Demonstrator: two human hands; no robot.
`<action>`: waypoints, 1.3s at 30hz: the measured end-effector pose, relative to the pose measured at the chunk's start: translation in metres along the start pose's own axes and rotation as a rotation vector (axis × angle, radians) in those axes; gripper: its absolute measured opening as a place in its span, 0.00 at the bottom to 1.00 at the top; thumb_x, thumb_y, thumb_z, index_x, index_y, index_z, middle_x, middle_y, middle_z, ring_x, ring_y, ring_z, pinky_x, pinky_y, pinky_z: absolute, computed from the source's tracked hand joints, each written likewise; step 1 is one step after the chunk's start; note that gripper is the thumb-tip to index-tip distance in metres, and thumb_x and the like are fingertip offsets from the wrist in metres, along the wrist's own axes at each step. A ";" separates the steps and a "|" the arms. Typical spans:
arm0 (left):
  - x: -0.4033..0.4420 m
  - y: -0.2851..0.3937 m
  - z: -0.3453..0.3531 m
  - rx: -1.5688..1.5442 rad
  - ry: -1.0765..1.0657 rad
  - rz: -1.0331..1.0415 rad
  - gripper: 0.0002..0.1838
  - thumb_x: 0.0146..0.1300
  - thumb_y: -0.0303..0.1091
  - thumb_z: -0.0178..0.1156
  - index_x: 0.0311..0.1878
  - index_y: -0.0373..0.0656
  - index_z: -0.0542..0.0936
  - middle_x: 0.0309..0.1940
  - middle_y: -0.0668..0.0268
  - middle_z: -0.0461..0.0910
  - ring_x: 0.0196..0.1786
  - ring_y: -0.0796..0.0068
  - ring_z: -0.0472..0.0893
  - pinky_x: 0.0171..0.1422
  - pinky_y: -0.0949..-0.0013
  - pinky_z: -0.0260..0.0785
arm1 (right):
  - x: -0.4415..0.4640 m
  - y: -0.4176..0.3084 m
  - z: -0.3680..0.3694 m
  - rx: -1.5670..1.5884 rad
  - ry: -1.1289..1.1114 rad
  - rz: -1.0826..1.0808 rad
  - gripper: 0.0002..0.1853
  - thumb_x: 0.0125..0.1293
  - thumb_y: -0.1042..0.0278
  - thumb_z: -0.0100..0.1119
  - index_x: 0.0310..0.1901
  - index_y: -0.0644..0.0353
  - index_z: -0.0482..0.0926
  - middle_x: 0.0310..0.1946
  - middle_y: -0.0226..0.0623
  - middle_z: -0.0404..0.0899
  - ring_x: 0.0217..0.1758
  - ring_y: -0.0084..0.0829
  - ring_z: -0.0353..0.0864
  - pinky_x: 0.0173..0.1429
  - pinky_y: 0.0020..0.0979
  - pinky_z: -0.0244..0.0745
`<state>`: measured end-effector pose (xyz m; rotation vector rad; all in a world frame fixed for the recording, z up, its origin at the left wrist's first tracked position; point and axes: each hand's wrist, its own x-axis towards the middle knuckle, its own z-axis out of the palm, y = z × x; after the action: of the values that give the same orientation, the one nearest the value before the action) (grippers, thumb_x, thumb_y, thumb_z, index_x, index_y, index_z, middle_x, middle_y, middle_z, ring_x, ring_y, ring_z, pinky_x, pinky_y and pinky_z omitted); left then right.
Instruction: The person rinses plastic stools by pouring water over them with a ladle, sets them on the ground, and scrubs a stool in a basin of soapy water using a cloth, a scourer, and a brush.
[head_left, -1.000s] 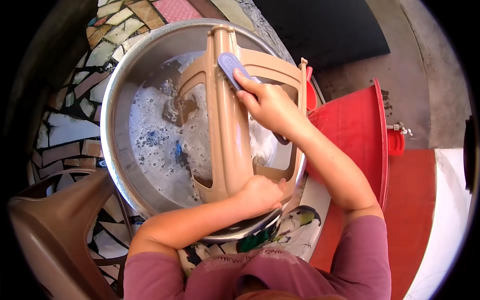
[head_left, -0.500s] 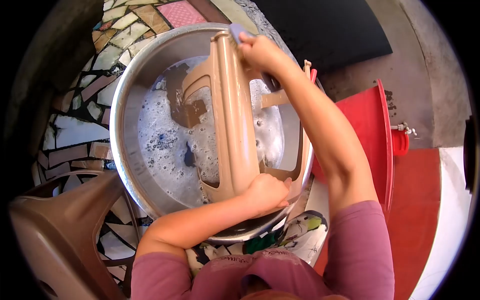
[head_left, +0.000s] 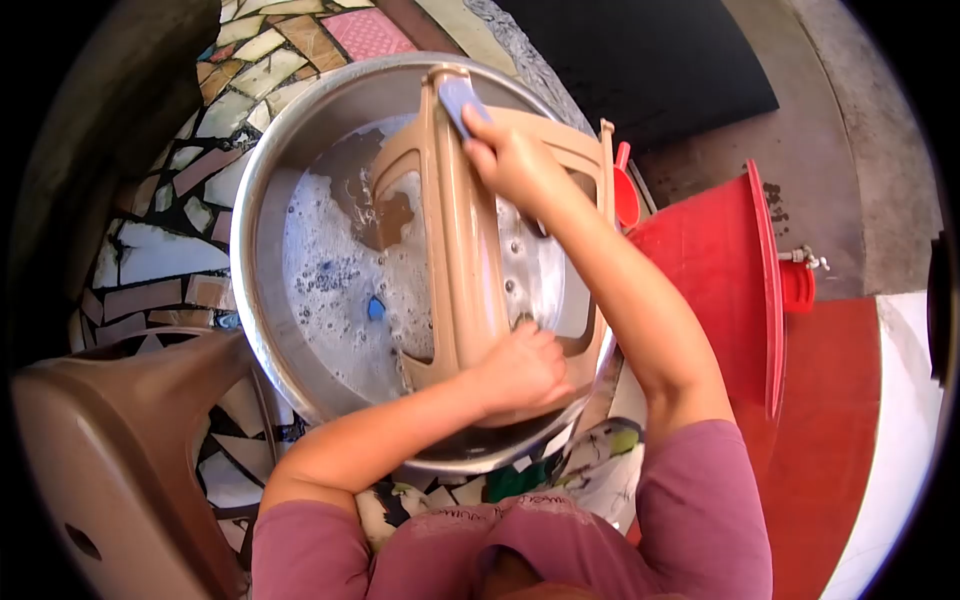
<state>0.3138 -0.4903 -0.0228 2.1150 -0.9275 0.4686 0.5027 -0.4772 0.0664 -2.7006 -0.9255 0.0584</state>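
Observation:
A tan plastic stool [head_left: 465, 240] lies tilted inside a large metal basin [head_left: 262, 160], partly in soapy water [head_left: 330, 320]. My left hand [head_left: 525, 370] is closed around the near end of the stool, close to the basin's front rim. Toward the far end, my right hand [head_left: 505, 155] grips a bluish-purple scrub brush [head_left: 460, 103]. The brush is pressed to the stool's long leg near its tip; its bristles are hidden. A small blue thing [head_left: 376, 307] sits among the suds, its kind unclear.
A brown plastic stool or chair [head_left: 110, 420] stands at the left on broken-tile flooring [head_left: 160, 250]. To the right are a large red tub [head_left: 710, 270], a red dipper [head_left: 625, 190] and a metal tap [head_left: 805, 257]. A dark panel [head_left: 650, 60] stands behind.
My right hand and the brush have shifted slightly left and nearer along the stool's leg. The stool has turned a little, and more of the red dipper shows.

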 end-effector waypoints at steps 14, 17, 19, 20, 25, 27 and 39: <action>-0.061 -0.030 0.003 -1.474 0.714 -1.258 0.39 0.72 0.64 0.41 0.66 0.35 0.68 0.63 0.56 0.73 0.63 0.66 0.74 0.69 0.64 0.63 | -0.243 -0.013 -0.009 0.000 -0.300 -0.011 0.29 0.66 0.62 0.57 0.69 0.36 0.66 0.27 0.53 0.80 0.28 0.54 0.81 0.34 0.47 0.76; -0.053 -0.027 0.013 -1.554 0.725 -1.206 0.39 0.72 0.63 0.42 0.66 0.34 0.69 0.63 0.56 0.73 0.63 0.66 0.73 0.69 0.64 0.63 | -0.314 -0.016 -0.016 -0.033 -0.371 -0.005 0.30 0.65 0.63 0.58 0.69 0.35 0.67 0.25 0.51 0.80 0.27 0.52 0.82 0.32 0.44 0.77; -0.035 -0.019 0.020 -1.533 0.749 -1.226 0.37 0.72 0.62 0.43 0.66 0.35 0.69 0.61 0.55 0.75 0.62 0.65 0.74 0.69 0.63 0.64 | -0.312 0.004 -0.009 0.049 -0.230 -0.118 0.29 0.66 0.63 0.57 0.69 0.36 0.67 0.27 0.51 0.81 0.28 0.51 0.82 0.34 0.44 0.77; -0.023 -0.010 0.015 -1.521 0.743 -1.202 0.37 0.73 0.61 0.42 0.65 0.35 0.69 0.60 0.55 0.76 0.61 0.64 0.76 0.68 0.63 0.65 | -0.286 0.007 -0.014 0.041 -0.205 -0.039 0.28 0.67 0.62 0.57 0.68 0.38 0.68 0.28 0.51 0.81 0.30 0.51 0.82 0.35 0.44 0.77; 0.005 0.002 -0.013 -1.447 0.734 -1.193 0.35 0.74 0.60 0.41 0.64 0.35 0.70 0.57 0.54 0.77 0.57 0.63 0.79 0.65 0.63 0.69 | -0.215 0.007 -0.034 0.153 0.045 0.027 0.22 0.68 0.62 0.55 0.64 0.46 0.73 0.32 0.55 0.80 0.33 0.55 0.81 0.38 0.41 0.76; 0.010 0.006 -0.030 -1.370 0.688 -1.266 0.35 0.74 0.60 0.39 0.63 0.33 0.72 0.56 0.53 0.78 0.55 0.63 0.80 0.62 0.63 0.71 | -0.281 0.000 -0.026 0.197 -0.002 -0.013 0.25 0.66 0.65 0.59 0.65 0.44 0.72 0.31 0.51 0.81 0.30 0.51 0.82 0.35 0.41 0.77; 0.035 0.036 0.002 -0.635 -0.192 -0.894 0.35 0.73 0.57 0.36 0.55 0.25 0.66 0.50 0.29 0.75 0.57 0.37 0.76 0.64 0.54 0.66 | -0.261 0.074 -0.062 0.249 0.151 0.403 0.25 0.68 0.63 0.57 0.66 0.49 0.70 0.47 0.58 0.78 0.48 0.47 0.84 0.51 0.32 0.76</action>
<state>0.3104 -0.5240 0.0137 1.7471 -0.1083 -0.4404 0.3476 -0.7066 0.0913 -2.5697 -0.2989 0.0476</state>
